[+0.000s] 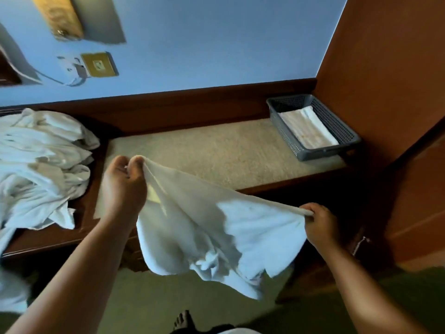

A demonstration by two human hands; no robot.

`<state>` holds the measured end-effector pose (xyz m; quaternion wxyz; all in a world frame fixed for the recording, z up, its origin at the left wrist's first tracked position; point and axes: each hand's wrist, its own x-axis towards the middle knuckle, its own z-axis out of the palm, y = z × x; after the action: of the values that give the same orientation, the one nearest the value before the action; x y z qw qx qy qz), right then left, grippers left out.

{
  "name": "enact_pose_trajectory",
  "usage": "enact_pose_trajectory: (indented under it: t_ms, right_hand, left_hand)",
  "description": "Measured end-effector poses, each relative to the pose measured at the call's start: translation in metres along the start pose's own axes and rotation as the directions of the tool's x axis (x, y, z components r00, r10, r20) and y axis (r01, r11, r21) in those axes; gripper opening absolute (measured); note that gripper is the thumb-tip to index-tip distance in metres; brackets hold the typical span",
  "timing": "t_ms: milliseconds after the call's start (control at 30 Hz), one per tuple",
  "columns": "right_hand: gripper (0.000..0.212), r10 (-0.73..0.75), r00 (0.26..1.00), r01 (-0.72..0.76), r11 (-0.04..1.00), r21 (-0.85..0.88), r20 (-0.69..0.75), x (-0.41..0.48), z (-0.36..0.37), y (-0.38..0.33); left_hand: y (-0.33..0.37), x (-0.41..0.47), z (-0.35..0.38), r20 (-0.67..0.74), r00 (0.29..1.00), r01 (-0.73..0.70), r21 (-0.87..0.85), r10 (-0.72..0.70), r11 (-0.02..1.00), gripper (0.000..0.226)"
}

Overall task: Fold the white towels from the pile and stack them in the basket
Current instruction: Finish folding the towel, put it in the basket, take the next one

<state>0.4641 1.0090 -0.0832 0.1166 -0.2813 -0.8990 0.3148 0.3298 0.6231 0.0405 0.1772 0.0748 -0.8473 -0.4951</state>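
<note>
Left grip [122,186] and right grip [320,225] each clamp a top corner of the limp white cloth towel [216,225], held up well left of the grey perforated plastic basket [322,154]; best pull that edge taut before laying it flat on the beige desk [216,150].

A white towel [216,225] hung stretched between two hands at the near edge of the beige cushion [216,150]. The left hand [124,186] pinched one corner over the cushion's near left corner. The right hand [320,222] gripped the opposite corner, just off the cushion's near edge toward its right end. The towel's loose lower part sagged in folds in front of the cushion. A rumpled pile [41,165] of white towels lay on the wooden top just left of the cushion. A grey mesh basket [286,133] sat on the cushion's far right end, with a folded towel [310,128] lying flat inside. A bare foot [184,320] stood on the floor well in front of the cushion.
</note>
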Motion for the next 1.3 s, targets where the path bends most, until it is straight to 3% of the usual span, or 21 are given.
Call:
enact_pose_trajectory:
  t_ms: [100, 133, 233, 267, 300, 333, 433, 567, 667, 833, 900, 1000, 1100, 1200, 1300]
  right_hand:
    - [0.029, -0.193, 0.978, 0.165, 0.947, 0.274, 0.079, -0.003, 0.006, -0.059]
    - [0.025, -0.258, 0.959, 0.207, 0.919, 0.334, 0.115, -0.009, 0.007, -0.08]
    - [0.019, -0.459, 0.862, 0.327, 0.828, 0.456, 0.215, -0.028, 0.002, -0.135]
    - [0.017, -0.522, 0.824, 0.364, 0.787, 0.498, 0.222, -0.033, -0.002, -0.15]
    - [0.012, -0.561, 0.798, 0.387, 0.757, 0.526, 0.221, -0.035, -0.006, -0.161]
    - [0.007, -0.584, 0.781, 0.405, 0.742, 0.534, 0.22, -0.036, -0.011, -0.169]
    - [0.006, -0.599, 0.77, 0.47, 0.765, 0.44, 0.219, -0.024, -0.015, -0.166]
    - [0.022, -0.583, 0.76, 0.553, 0.812, 0.185, 0.288, -0.001, -0.002, -0.129]
    - [0.017, -0.449, 0.821, 0.472, 0.881, 0.024, 0.354, 0.008, 0.017, -0.09]
    - [0.017, -0.283, 0.909, 0.319, 0.945, -0.076, 0.306, 0.023, 0.04, -0.029]
    - [0.015, -0.185, 0.935, 0.198, 0.98, -0.011, 0.301, 0.026, 0.042, -0.018]
    - [0.016, -0.067, 0.971, -0.009, 0.948, 0.318, 0.23, 0.026, 0.033, -0.025]
    - [0.021, -0.074, 0.995, 0.022, 0.826, 0.563, 0.07, 0.024, 0.015, -0.053]
    - [0.013, -0.122, 0.992, 0.082, 0.694, 0.715, 0.005, 0.016, -0.003, -0.093]
    - [0.012, -0.278, 0.958, 0.147, 0.698, 0.701, 0.076, 0.003, -0.016, -0.122]
  left_hand:
    - [0.003, -0.03, 0.011, 0.171, 0.983, 0.054, 0.029, -0.058, 0.998, 0.014]
    - [0.005, -0.04, 0.015, 0.282, 0.958, 0.041, 0.046, -0.052, 0.998, 0.022]
    - [0.01, -0.07, 0.032, 0.603, 0.795, -0.204, 0.166, 0.064, 0.965, 0.06]
    - [0.014, -0.078, 0.039, 0.662, 0.744, -0.277, 0.187, 0.087, 0.943, 0.06]
    - [0.018, -0.083, 0.044, 0.684, 0.722, -0.328, 0.206, 0.105, 0.922, 0.045]
    - [0.02, -0.085, 0.048, 0.683, 0.722, -0.332, 0.209, 0.105, 0.92, 0.024]
    - [0.019, -0.079, 0.047, 0.622, 0.772, -0.31, 0.192, 0.129, 0.931, 0.035]
    - [0.019, -0.065, 0.031, 0.581, 0.792, -0.342, 0.167, 0.188, 0.925, 0.025]
    - [0.019, -0.058, 0.027, 0.539, 0.823, -0.308, 0.156, 0.18, 0.939, 0.028]
    - [0.018, -0.042, 0.01, 0.434, 0.898, -0.123, 0.083, 0.076, 0.989, 0.025]
    - [0.016, -0.038, 0.004, 0.397, 0.917, -0.077, 0.074, 0.041, 0.994, 0.025]
    - [0.01, -0.036, 0.004, 0.358, 0.934, -0.06, 0.145, 0.004, 0.988, 0.027]
    - [0.0, -0.037, 0.008, 0.367, 0.928, -0.026, 0.235, -0.063, 0.972, 0.025]
    - [-0.01, -0.041, 0.014, 0.556, 0.818, -0.026, 0.291, -0.147, 0.956, 0.01]
    - [-0.005, -0.048, 0.018, 0.704, 0.707, -0.133, 0.225, -0.067, 0.965, 0.019]
